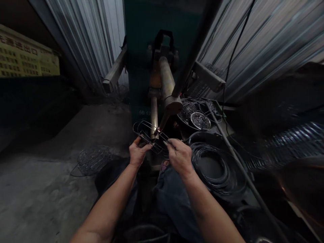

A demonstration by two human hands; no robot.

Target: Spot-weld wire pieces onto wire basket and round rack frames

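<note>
A bent wire frame point(144, 125) of thin metal rods is held in front of me at the spot welding machine. My left hand point(138, 152) is closed on its near left side, thumb pointing right. My right hand point(179, 154) pinches the frame's right side between thumb and fingers. Between the hands, the lower brass-coloured electrode arm point(154, 116) reaches down into the frame. Above it the thick upper cylinder point(168, 79) points toward me, and a copper-toned tip point(163, 124) slants down to the wires. Whether the tip presses on them I cannot tell.
Coiled wire point(211, 162) lies in a dark tub to the right. Behind it, a container holds wire pieces and a round wire-mesh part point(200, 120). A wire tangle point(93, 158) rests on the floor at left. Farther left stands a yellow crate point(27, 55). A black cable point(235, 54) hangs at right.
</note>
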